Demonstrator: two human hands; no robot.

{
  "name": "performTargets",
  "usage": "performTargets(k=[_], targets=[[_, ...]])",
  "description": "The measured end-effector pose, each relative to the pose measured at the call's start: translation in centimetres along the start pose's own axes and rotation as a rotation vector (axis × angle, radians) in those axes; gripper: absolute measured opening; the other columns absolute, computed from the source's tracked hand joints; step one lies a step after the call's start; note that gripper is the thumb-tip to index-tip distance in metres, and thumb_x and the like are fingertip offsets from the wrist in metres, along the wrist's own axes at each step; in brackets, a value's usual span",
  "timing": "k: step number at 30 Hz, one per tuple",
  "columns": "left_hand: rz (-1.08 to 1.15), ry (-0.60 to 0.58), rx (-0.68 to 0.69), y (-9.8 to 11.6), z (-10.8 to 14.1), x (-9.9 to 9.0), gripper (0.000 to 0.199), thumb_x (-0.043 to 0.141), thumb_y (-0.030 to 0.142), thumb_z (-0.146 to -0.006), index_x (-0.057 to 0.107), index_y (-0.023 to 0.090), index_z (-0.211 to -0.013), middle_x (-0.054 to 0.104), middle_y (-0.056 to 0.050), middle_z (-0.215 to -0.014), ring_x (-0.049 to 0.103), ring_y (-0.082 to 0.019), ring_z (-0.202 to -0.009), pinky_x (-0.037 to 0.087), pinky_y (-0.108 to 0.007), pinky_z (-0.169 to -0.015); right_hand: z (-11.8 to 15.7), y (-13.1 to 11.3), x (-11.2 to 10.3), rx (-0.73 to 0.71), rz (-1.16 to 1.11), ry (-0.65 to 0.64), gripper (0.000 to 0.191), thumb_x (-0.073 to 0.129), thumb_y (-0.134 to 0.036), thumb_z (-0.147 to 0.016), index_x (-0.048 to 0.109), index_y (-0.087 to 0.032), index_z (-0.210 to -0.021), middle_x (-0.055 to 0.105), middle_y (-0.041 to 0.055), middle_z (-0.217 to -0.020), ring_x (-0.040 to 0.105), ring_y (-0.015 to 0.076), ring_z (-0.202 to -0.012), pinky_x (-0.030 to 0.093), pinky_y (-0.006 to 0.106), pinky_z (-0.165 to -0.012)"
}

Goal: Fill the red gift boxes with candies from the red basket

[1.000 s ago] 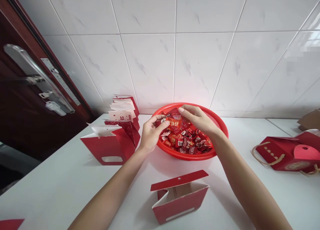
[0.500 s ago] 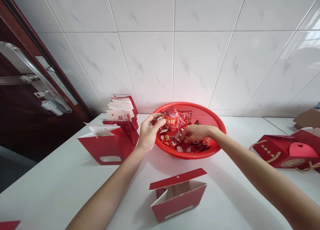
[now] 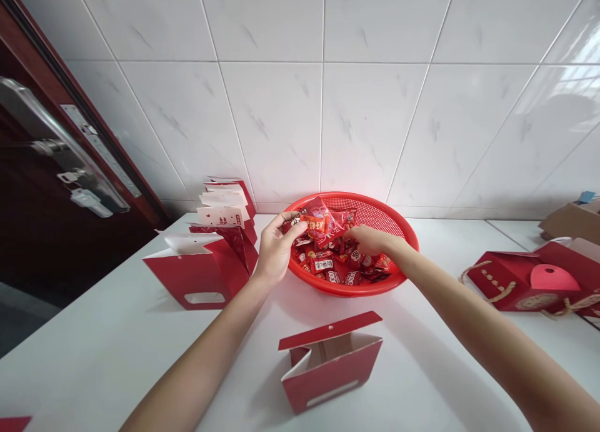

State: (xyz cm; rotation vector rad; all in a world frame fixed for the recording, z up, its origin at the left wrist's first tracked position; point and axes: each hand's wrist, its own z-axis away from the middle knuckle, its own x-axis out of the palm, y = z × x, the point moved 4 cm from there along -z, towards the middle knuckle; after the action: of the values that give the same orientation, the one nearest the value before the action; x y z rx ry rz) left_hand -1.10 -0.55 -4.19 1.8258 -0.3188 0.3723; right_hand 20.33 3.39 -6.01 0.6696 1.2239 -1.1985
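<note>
My left hand (image 3: 277, 243) pinches red candy packets (image 3: 319, 224) over the left side of a red perforated basket (image 3: 398, 232). My right hand (image 3: 368, 239) is inside the basket with its fingers bent together; what they hold, if anything, is hidden. Several small red wrapped candies (image 3: 328, 264) lie beneath both hands. Nearer to me, a red paper box (image 3: 334, 371) stands on the white table with its top open and its flap raised.
At the left stand a red box (image 3: 187, 276) with an open top and a row of folded red-and-white boxes (image 3: 222, 210). Red boxes with rope handles (image 3: 525, 282) and a brown carton (image 3: 569, 222) are at the right. A tiled wall (image 3: 276, 119) rises behind.
My right hand has moved slightly up and back in the basket, uncovering more candies. My left hand still holds the packets. The view has shifted a little.
</note>
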Motion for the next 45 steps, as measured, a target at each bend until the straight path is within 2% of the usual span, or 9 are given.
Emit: performTargets(k=[6, 14, 25, 28, 31, 34, 36, 40, 45], targets=[[-0.002, -0.010, -0.002, 0.1, 0.0, 0.1, 0.034, 0.090, 0.031, -0.058, 0.073, 0.018, -0.084, 0.073, 0.001, -0.080, 0.065, -0.015, -0.075, 0.052, -0.027, -0.074, -0.1, 0.0, -0.1, 0.016, 0.050, -0.024, 0.045, 0.054, 0.000, -0.079, 0.071, -0.020, -0.116, 0.071, 0.0139, -0.111, 0.066, 0.0280, -0.095, 0.046, 0.033, -0.069], [-0.006, -0.014, -0.005, 0.1, 0.0, 0.1, 0.033, 0.090, 0.030, -0.058, 0.073, 0.018, -0.083, 0.072, 0.001, -0.080, 0.065, -0.015, -0.075, 0.052, -0.027, -0.074, 0.6, -1.0, -0.1, 0.019, 0.076, -0.096, 0.071, 0.058, 0.000, -0.073, 0.063, -0.030, -0.138, 0.068, 0.0102, -0.130, 0.065, 0.0310, -0.112, 0.049, 0.033, -0.074], [-0.013, -0.019, -0.010, 0.2, 0.1, 0.3, 0.036, 0.090, 0.032, -0.057, 0.072, 0.018, -0.085, 0.073, 0.000, -0.081, 0.066, -0.016, -0.075, 0.053, -0.028, -0.073, 0.2, -0.6, -0.2, 0.010, -0.006, 0.035, 0.017, 0.065, -0.003, -0.075, 0.067, -0.020, -0.079, 0.069, 0.0095, -0.084, 0.066, 0.0262, -0.078, 0.042, 0.031, -0.062], [-0.015, -0.011, -0.004, 0.2, 0.1, 0.2, 0.037, 0.090, 0.032, -0.057, 0.072, 0.018, -0.085, 0.073, 0.000, -0.080, 0.066, -0.015, -0.073, 0.053, -0.028, -0.072, 0.4, -0.4, -1.1, -0.008, -0.112, 0.147, 0.009, 0.069, -0.011, -0.076, 0.065, -0.019, -0.073, 0.070, 0.0087, -0.081, 0.066, 0.0259, -0.080, 0.046, 0.033, -0.066], [-0.023, -0.006, -0.007, 0.1, 0.1, 0.2, 0.036, 0.090, 0.032, -0.057, 0.072, 0.018, -0.085, 0.073, 0.000, -0.080, 0.066, -0.015, -0.073, 0.053, -0.028, -0.071, 1.0, -0.3, -2.6, -0.062, -0.328, 0.326, 0.011, 0.062, -0.026, -0.088, 0.068, -0.018, -0.092, 0.073, 0.0092, -0.098, 0.068, 0.0238, -0.091, 0.052, 0.034, -0.077], [-0.038, -0.006, -0.009, 0.1, 0.1, 0.2, 0.036, 0.089, 0.032, -0.057, 0.072, 0.018, -0.086, 0.072, 0.001, -0.079, 0.066, -0.015, -0.072, 0.053, -0.028, -0.071, 2.5, -0.6, -4.2, -0.233, -0.997, 0.503, 0.026, 0.067, -0.044, -0.086, 0.065, -0.019, -0.093, 0.072, 0.0079, -0.101, 0.070, 0.0226, -0.096, 0.055, 0.037, -0.085], [-0.048, -0.007, -0.005, 0.1, 0.1, 0.2, 0.037, 0.090, 0.032, -0.056, 0.072, 0.018, -0.086, 0.072, 0.001, -0.080, 0.066, -0.015, -0.072, 0.053, -0.029, -0.071, 3.7, -1.4, -4.7, -0.355, -1.366, 0.507, 0.030, 0.077, -0.046, -0.078, 0.063, -0.021, -0.085, 0.071, 0.0050, -0.097, 0.070, 0.0220, -0.097, 0.055, 0.039, -0.090], [-0.053, -0.016, -0.009, 0.2, 0.1, 0.3, 0.039, 0.091, 0.032, -0.055, 0.072, 0.018, -0.086, 0.073, 0.000, -0.082, 0.067, -0.016, -0.072, 0.055, -0.029, -0.071, 5.8, -4.4, -4.3, -0.426, -1.318, 0.402, 0.024, 0.080, -0.039, -0.079, 0.065, -0.022, -0.086, 0.070, 0.0006, -0.092, 0.068, 0.0173, -0.091, 0.053, 0.035, -0.089], [-0.065, -0.042, -0.018, 0.3, 0.4, 0.4, 0.041, 0.093, 0.033, -0.056, 0.073, 0.018, -0.088, 0.074, -0.001, -0.084, 0.069, -0.016, -0.070, 0.056, -0.029, -0.068, 6.9, -5.9, -3.1, -0.383, -1.243, 0.440, 0.030, 0.081, -0.040, -0.078, 0.061, -0.019, -0.086, 0.068, 0.0014, -0.093, 0.064, 0.0154, -0.084, 0.051, 0.031, -0.077]])
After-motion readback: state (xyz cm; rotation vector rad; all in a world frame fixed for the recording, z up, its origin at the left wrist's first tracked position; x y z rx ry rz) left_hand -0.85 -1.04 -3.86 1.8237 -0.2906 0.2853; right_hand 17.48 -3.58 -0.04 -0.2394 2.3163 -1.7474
